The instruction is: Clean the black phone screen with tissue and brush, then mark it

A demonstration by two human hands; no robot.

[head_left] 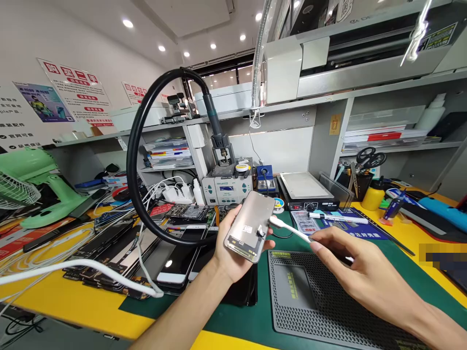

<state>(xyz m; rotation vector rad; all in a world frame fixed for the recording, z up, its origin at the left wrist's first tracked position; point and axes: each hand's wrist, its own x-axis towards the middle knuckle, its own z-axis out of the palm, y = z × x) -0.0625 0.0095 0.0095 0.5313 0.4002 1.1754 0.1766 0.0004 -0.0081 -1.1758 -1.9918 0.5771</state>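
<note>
A phone display panel (251, 218), its metallic back facing up with a flex cable near the lower right, lies across my left hand (231, 255). The fingers of that hand wrap round its edges. Between the thumb and fingers of my right hand (359, 265) is a white toothbrush-like brush (292, 228). Its head is close to the panel's right edge; whether the bristles touch cannot be made out. Below my right hand lies a grey perforated work mat (328, 296). Phones with black screens (184, 255) lie left of my left hand.
A hot air station (228, 189) with a thick black hose (133, 160) stands behind. Right of it is a flat heating plate (308, 187). Loose phone panels (109, 253) and white cables (87, 265) cover the left. A yellow bottle (372, 194) and scissors (368, 158) stand at right.
</note>
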